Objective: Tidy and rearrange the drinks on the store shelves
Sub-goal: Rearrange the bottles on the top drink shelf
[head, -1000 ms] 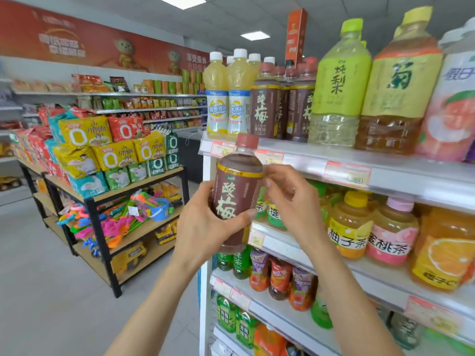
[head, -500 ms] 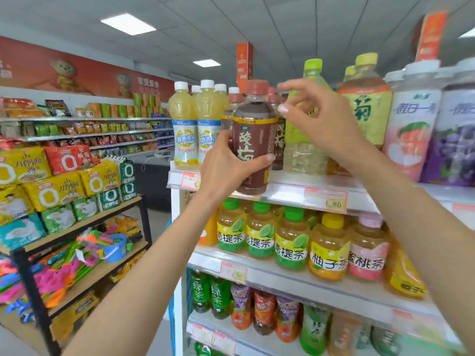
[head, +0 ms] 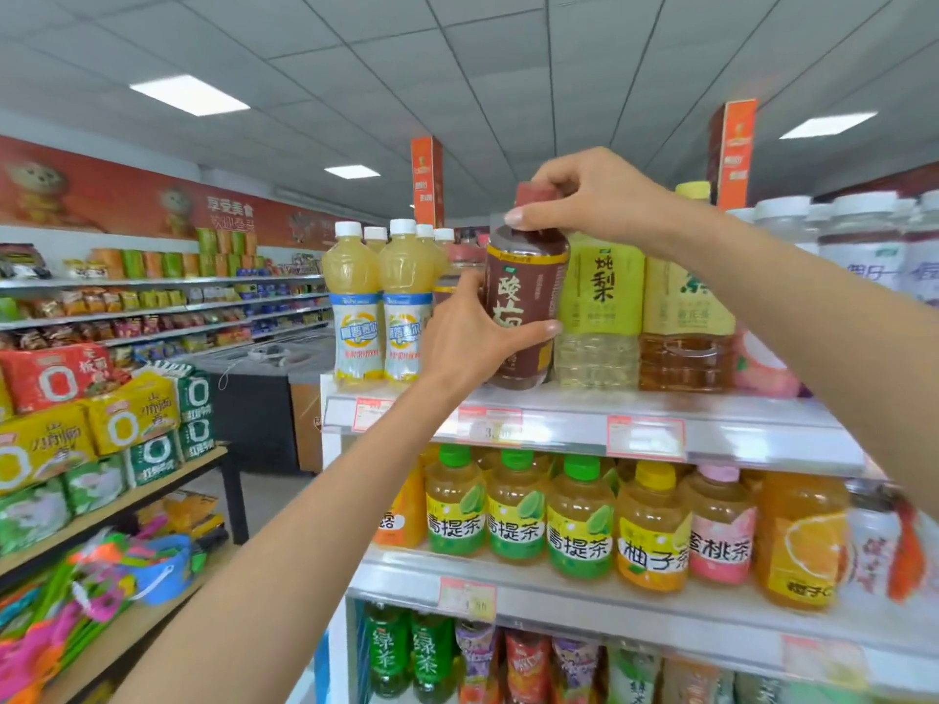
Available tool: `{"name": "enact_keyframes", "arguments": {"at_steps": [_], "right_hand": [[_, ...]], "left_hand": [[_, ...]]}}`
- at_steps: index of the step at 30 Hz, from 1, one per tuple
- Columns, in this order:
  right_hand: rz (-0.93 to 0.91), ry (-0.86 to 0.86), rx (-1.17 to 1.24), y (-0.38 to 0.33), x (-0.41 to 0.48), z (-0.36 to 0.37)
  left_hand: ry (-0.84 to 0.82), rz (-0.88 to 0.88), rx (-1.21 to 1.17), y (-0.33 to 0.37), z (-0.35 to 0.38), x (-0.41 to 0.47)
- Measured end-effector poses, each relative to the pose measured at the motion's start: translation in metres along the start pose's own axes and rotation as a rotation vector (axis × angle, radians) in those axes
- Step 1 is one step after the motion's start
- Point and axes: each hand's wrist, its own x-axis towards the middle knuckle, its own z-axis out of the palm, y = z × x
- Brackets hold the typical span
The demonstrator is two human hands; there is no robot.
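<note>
A dark brown plum-drink bottle (head: 526,287) with a red cap stands upright on the top shelf (head: 569,424), between two pale yellow juice bottles (head: 376,307) and a green-labelled pear drink bottle (head: 599,307). My left hand (head: 467,337) grips its body from the left, thumb across the label. My right hand (head: 589,195) holds its cap and neck from above.
Amber tea and white peach drink bottles fill the top shelf to the right. The shelf below holds green-capped tea bottles (head: 513,505), yellow, pink and orange drinks. A lower shelf carries green tea bottles (head: 406,652). A snack rack (head: 101,449) stands across the aisle at left.
The brown bottle has moved right and back onto the top shelf beside the pear drink. My right hand came down from open above it onto the cap.
</note>
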Motion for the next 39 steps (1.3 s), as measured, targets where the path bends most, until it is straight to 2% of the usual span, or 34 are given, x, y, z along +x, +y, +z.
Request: {"name": "enact_keyframes", "arguments": {"at_steps": [5,9,11,13,24,34,39], "right_hand": [[0.069,0.089,-0.007,-0.001,0.007,0.004],[0.128,0.12,-0.053,-0.003,0.014,-0.007],[0.138,0.107,-0.098,-0.006,0.02,-0.012],[0.138,0.095,-0.141,-0.008,0.028,-0.014],[0.188,-0.021,-0.398,0.008,0.064,0.008],[0.23,-0.129,-0.613,0.019,0.065,0.03],[0.205,-0.131,-0.719,0.028,0.065,0.036]], "left_hand": [[-0.156,-0.012,-0.113,-0.006,-0.017,0.002],[0.032,-0.032,-0.052,-0.031,-0.047,0.005],[0.134,-0.039,0.066,-0.049,-0.055,0.007],[0.165,-0.036,0.181,-0.065,-0.056,0.007],[0.073,0.127,0.442,-0.09,-0.039,-0.006],[0.044,0.3,0.521,-0.083,-0.021,-0.002],[0.067,0.314,0.564,-0.082,-0.013,-0.004]]}}
